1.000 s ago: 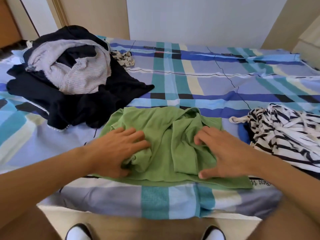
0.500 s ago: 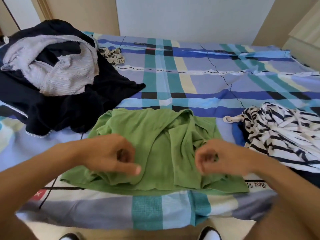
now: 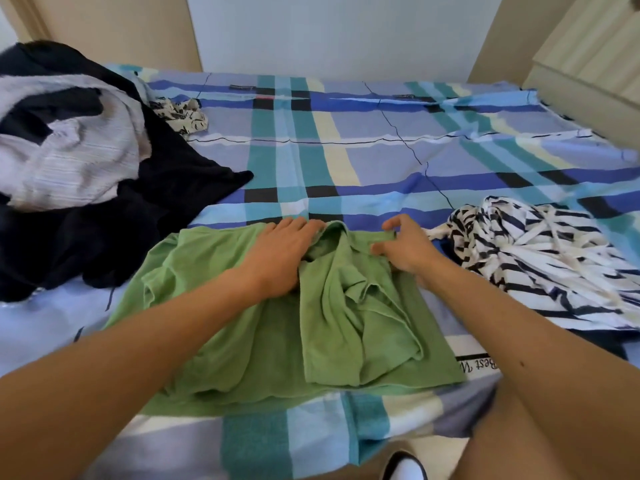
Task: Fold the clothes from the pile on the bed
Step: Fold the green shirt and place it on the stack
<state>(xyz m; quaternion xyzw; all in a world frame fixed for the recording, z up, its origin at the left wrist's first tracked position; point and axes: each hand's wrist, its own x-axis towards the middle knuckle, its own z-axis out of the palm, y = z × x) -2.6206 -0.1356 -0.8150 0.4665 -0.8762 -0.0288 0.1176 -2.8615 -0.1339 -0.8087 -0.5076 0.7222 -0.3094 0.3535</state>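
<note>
Entry: green shirt [image 3: 346, 323], rumpled, on the near edge of the bed [image 3: 346, 161].

Listed from my end outward. One shoe toe [image 3: 403, 465] shows below the bed's edge. The green shirt lies on the plaid sheet. I see the left hand [image 3: 284, 251] resting flat at the shirt's far edge, its fingers [image 3: 298, 226] straight and close together. The right hand [image 3: 408, 251] pinches that same edge between thumb and curled fingers [image 3: 381, 249]. A black-and-white striped garment [image 3: 540, 258] lies just beside it on the right. The pile is far left, a dark navy garment [image 3: 145, 216] under a pale striped one [image 3: 69, 157], with a small cream patterned piece [image 3: 180, 114] behind.
</note>
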